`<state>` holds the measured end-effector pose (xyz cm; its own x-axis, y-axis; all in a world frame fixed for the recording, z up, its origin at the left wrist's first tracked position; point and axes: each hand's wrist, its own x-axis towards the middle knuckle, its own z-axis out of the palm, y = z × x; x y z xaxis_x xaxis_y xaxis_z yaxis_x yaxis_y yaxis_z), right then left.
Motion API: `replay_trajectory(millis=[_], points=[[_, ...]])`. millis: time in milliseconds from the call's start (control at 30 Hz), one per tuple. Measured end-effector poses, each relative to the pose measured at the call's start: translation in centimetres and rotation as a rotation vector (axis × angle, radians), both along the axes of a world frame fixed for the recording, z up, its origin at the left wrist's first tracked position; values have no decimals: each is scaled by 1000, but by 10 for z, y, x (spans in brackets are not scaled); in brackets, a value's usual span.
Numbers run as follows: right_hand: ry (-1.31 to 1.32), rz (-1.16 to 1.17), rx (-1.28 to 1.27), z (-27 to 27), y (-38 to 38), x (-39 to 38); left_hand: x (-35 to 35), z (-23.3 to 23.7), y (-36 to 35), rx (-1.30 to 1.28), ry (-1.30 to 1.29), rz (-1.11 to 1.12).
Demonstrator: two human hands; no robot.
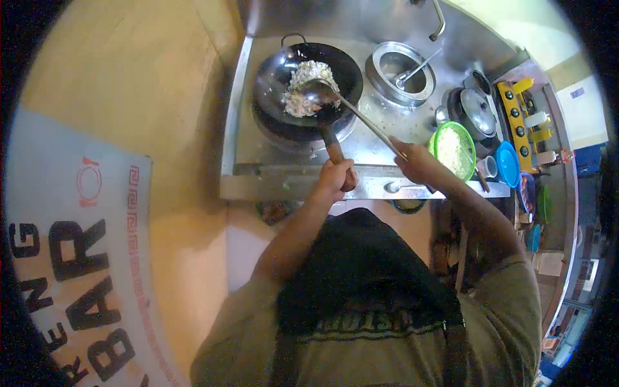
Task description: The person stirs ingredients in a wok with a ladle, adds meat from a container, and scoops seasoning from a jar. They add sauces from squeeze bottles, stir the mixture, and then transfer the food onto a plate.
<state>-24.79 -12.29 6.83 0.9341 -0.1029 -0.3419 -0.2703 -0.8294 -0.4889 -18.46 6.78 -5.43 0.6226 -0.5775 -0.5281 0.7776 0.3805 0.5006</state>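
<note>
Stainless-steel cooking counter (380, 147) stood against metal splashback (348, 22); black round metal wok (273, 89) sat at counter's left end, pale lumpy food (313, 69) inside; left hand (336, 178) closed round wok's brown wooden handle (333, 148); right hand (419, 162) gripped long-handled metal ladle (321, 93), scoop over food; silver round metal pot (380, 79) stood right of wok; green plastic bowl (474, 153) of pale shreds near right forearm, blue plastic bowl (508, 163) beyond

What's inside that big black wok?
The wok holds a pale, clumpy mound of food, browner towards the near side, too blurred to name. The ladle covers part of it, so whatever lies beneath its bowl is hidden, as is the wok's bottom under the food.
</note>
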Motion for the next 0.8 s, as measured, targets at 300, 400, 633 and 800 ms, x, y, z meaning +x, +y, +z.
replay_trajectory(millis=[300, 400, 633, 800], points=[[221, -316, 556, 2, 41, 73, 9, -34, 8, 7, -62, 37], [-26, -70, 187, -5, 51, 86, 12, -37, 13, -52, -1, -9], [366, -442, 873, 23, 47, 63, 7, -33, 11, -50, -10, 1], [-695, 210, -60, -72, 31, 86, 9, -27, 15, -75, 1, 2]])
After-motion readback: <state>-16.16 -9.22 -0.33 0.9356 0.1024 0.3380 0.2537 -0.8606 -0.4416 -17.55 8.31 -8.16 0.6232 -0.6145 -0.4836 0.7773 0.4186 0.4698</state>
